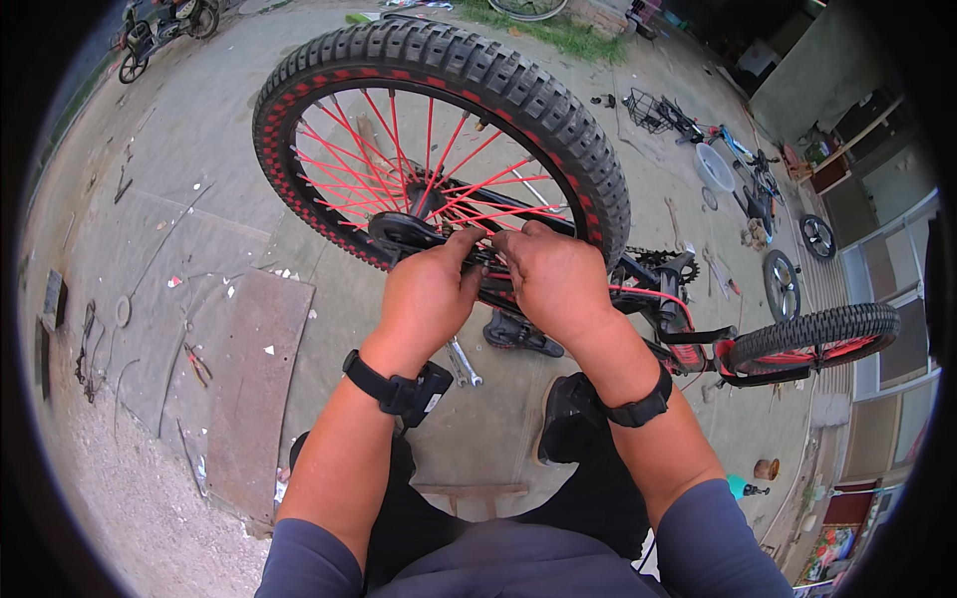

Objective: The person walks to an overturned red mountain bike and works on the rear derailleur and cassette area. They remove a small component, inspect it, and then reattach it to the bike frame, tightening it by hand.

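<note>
A bicycle with a black frame and red parts stands before me. Its near wheel, with a knobby black tire [439,50] and red spokes [478,184], rises above my hands. My left hand [429,289] and my right hand [558,274] meet beside the wheel's hub, thumbs and fingers closed on small dark parts. What exactly they pinch is hidden by the fingers. A round black guard [397,232] sits just left of my left fingertips. To the right of my right hand are the toothed chainring [663,261] and a red cable [648,292].
Metal wrenches [464,364] lie on the ground below my hands. The bicycle's other wheel [817,337] reaches out right. A rusty metal sheet [257,379] and red-handled pliers [197,367] lie left. Loose wheels [783,284] and a white basin [714,167] are at the far right.
</note>
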`<action>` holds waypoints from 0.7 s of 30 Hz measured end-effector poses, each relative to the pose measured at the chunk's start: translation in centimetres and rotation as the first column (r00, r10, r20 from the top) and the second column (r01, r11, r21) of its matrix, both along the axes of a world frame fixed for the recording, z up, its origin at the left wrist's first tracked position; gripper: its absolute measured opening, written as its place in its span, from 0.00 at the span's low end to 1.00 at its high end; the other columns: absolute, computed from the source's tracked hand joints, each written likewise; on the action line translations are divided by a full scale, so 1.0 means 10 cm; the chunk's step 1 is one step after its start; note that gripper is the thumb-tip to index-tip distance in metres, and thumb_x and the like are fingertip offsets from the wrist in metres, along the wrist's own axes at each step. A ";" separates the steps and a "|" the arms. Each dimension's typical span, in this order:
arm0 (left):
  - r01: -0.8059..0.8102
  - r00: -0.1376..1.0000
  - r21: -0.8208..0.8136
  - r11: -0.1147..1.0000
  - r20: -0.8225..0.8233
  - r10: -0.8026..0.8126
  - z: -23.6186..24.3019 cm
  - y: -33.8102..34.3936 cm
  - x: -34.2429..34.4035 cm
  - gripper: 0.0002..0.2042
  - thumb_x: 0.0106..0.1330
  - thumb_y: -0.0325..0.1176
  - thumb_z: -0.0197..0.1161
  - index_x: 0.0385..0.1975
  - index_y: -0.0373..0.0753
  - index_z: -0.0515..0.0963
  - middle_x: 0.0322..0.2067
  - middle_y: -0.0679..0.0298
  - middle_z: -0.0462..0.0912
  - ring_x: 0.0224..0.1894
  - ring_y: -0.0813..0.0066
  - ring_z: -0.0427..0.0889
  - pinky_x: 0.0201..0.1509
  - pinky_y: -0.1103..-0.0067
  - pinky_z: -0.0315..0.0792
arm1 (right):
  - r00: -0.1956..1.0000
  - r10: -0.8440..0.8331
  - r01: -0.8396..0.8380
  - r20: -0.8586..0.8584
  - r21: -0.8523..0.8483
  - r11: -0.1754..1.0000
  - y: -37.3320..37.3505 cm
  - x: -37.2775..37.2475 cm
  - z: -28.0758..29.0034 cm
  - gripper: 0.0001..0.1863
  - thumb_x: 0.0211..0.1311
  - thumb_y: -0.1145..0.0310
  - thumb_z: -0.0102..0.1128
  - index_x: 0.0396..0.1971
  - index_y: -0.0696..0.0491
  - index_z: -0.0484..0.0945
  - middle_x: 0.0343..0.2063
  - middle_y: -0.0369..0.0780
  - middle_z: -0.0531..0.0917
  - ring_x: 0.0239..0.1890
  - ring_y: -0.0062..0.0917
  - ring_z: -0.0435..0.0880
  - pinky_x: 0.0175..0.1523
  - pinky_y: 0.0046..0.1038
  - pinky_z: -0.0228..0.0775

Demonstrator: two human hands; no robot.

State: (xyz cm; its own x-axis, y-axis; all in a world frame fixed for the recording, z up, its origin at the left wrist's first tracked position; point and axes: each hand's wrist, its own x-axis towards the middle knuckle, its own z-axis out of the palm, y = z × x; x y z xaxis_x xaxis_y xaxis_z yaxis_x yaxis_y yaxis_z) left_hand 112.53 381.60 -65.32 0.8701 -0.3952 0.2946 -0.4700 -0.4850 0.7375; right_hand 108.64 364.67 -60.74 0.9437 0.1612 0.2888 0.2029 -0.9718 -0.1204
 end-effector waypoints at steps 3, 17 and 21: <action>0.028 0.999 0.020 0.999 -0.033 -0.027 0.01 0.01 0.01 0.19 0.62 0.30 0.67 0.54 0.40 0.78 0.36 0.49 0.87 0.40 0.47 0.86 0.42 0.62 0.78 | 1.000 0.026 -0.026 -0.002 -0.033 0.999 -0.02 0.02 0.02 0.13 0.59 0.73 0.57 0.42 0.45 0.84 0.28 0.39 0.80 0.31 0.37 0.84 0.32 0.38 0.76; 0.055 0.996 -0.003 0.998 -0.072 -0.056 -0.01 0.01 0.05 0.18 0.63 0.30 0.67 0.53 0.38 0.78 0.37 0.48 0.86 0.41 0.47 0.86 0.43 0.63 0.79 | 0.998 0.060 -0.064 -0.031 -0.141 0.988 -0.03 0.02 0.07 0.13 0.53 0.73 0.61 0.40 0.47 0.83 0.29 0.38 0.80 0.31 0.36 0.85 0.32 0.38 0.76; 0.053 0.996 -0.039 0.998 -0.063 -0.056 -0.02 0.01 0.04 0.18 0.63 0.29 0.67 0.54 0.38 0.77 0.38 0.48 0.86 0.42 0.48 0.86 0.44 0.63 0.79 | 0.995 0.091 -0.094 -0.027 -0.141 0.986 -0.04 0.05 0.09 0.11 0.55 0.73 0.60 0.39 0.48 0.82 0.29 0.39 0.80 0.31 0.36 0.85 0.32 0.38 0.76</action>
